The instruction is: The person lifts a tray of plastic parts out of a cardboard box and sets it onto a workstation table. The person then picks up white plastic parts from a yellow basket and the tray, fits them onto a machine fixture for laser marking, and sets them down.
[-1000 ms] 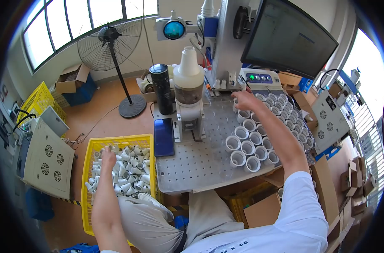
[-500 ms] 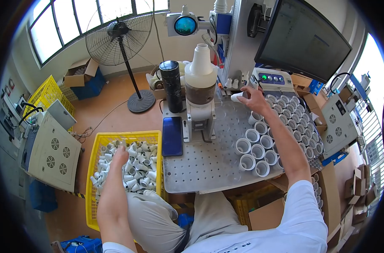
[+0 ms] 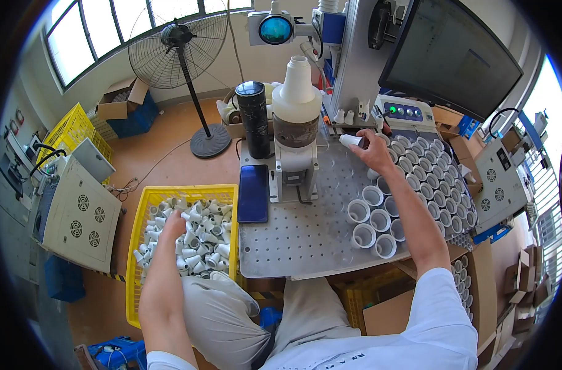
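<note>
My right hand (image 3: 376, 152) is closed on a white cup-like part (image 3: 351, 140), tilted sideways above the back of the perforated metal table (image 3: 293, 246). Rows of similar white cups (image 3: 373, 196) stand mouth up beside and under my right forearm. At the left, my left hand (image 3: 175, 226) reaches over the yellow basket (image 3: 234, 231), among many small white fittings (image 3: 198, 237). Its fingertips touch or hold a fitting at the top of the pile; which of the two I cannot make out.
A machine holding a large white cone-topped piece (image 3: 296, 98) stands on the table beside a black cylinder (image 3: 252, 120) and a phone (image 3: 253, 193). Behind are a monitor (image 3: 450, 58) and a control box (image 3: 404, 113). A fan (image 3: 210, 140) and cartons stand farther off.
My right hand has lifted the white part out from the back of the cup rows and turned it sideways. My left hand stays over the basket. The view has shifted slightly.
</note>
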Tool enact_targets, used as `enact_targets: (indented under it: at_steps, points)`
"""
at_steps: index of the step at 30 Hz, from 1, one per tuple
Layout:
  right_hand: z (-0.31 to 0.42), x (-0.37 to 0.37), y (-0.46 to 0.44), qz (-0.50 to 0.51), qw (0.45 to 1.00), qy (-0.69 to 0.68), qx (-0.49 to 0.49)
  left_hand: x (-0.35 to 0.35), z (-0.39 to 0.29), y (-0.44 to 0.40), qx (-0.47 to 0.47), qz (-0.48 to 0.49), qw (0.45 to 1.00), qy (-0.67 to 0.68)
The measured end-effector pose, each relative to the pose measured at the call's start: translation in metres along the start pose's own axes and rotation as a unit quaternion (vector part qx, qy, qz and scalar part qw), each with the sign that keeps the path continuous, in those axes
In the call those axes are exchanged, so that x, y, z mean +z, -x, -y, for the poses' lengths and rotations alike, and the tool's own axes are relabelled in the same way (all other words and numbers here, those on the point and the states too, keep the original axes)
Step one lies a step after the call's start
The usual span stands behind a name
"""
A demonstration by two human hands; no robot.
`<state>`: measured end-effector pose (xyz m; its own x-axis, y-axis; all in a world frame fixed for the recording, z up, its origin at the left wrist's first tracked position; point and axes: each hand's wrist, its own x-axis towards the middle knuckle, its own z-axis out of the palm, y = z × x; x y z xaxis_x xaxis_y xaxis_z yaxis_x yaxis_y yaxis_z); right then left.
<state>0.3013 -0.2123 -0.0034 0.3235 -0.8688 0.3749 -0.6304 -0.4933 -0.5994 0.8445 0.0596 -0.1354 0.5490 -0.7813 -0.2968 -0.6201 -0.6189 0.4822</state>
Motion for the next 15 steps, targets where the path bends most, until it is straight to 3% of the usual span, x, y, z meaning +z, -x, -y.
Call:
enact_targets:
  at_steps: [4,10,15]
  points:
    - [-0.001,0.000,0.000,0.013,1.000,0.003,0.004,-0.003,0.002,0.005,-0.024,0.006,0.999,0.039]
    - [0.000,0.000,0.000,0.018,1.000,0.022,0.009,-0.001,0.006,0.008,0.029,-0.046,0.998,-0.008]
    - [0.004,-0.003,0.001,0.029,0.999,0.023,0.011,-0.008,-0.007,0.011,-0.021,-0.001,0.999,0.040]
